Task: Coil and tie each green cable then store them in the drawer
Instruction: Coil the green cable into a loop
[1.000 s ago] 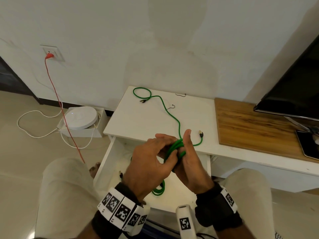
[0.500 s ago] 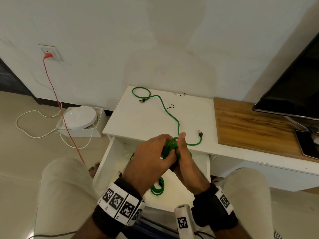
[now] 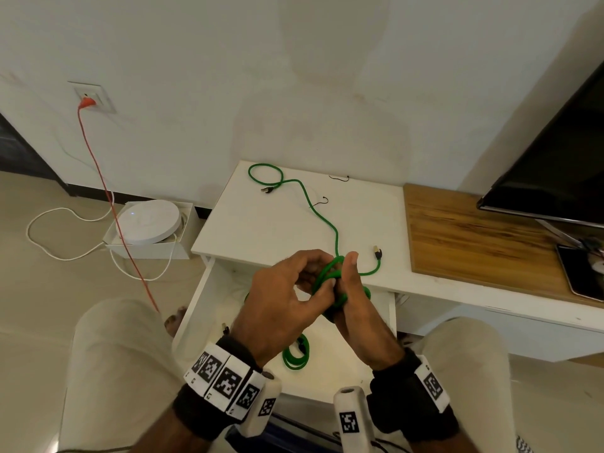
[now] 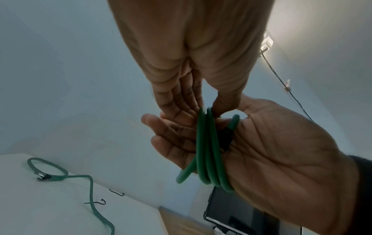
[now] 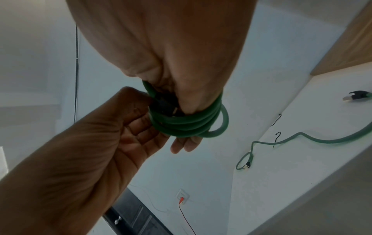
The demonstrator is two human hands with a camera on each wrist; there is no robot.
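Note:
A green cable coil (image 3: 330, 279) (image 4: 209, 151) (image 5: 187, 125) is wound round the fingers of my right hand (image 3: 351, 279) (image 4: 181, 138) (image 5: 185, 146), above the open white drawer (image 3: 196, 305). A black connector sits against the right palm under the loops. My left hand (image 3: 313, 276) (image 4: 201, 105) (image 5: 141, 120) pinches the top of the loops between thumb and fingers. A second green cable (image 3: 327, 220) (image 4: 90, 187) (image 5: 322, 139) lies uncoiled on the white table top (image 3: 261, 230). A coiled green cable (image 3: 295, 354) lies in the drawer.
Two thin black ties (image 3: 338, 178) (image 3: 322, 201) lie on the table top. A wooden top (image 3: 474, 237) and a TV (image 3: 555, 158) are to the right. On the floor at left, a white round device in a box (image 3: 148, 220) and a red wire (image 3: 114, 207).
Both hands stay over the drawer. The left hand, which covered the coil half a second ago, has drawn slightly left and its fingers have loosened, showing more of the loops.

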